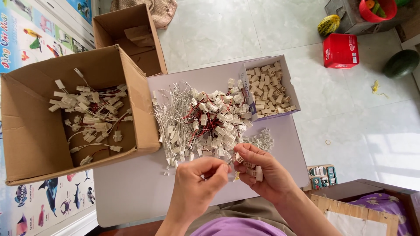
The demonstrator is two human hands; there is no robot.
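My left hand [197, 185] pinches a thin white wire near the front of a pale lilac board [131, 192]. My right hand [262, 170] holds several small white plastic connectors, one between thumb and forefinger, close to the left fingertips. Just beyond both hands lies a pile of wired connectors [205, 124] with white, red and black leads. A small heap of loose white housings [259, 140] sits to the right of the pile.
A large cardboard box [30, 135] on the left holds finished wired connectors. A small open carton [291, 83] of empty white housings stands behind the pile. A second cardboard box [127, 35] is at the back. A red tin [340, 50] and fruits lie on the tiled floor.
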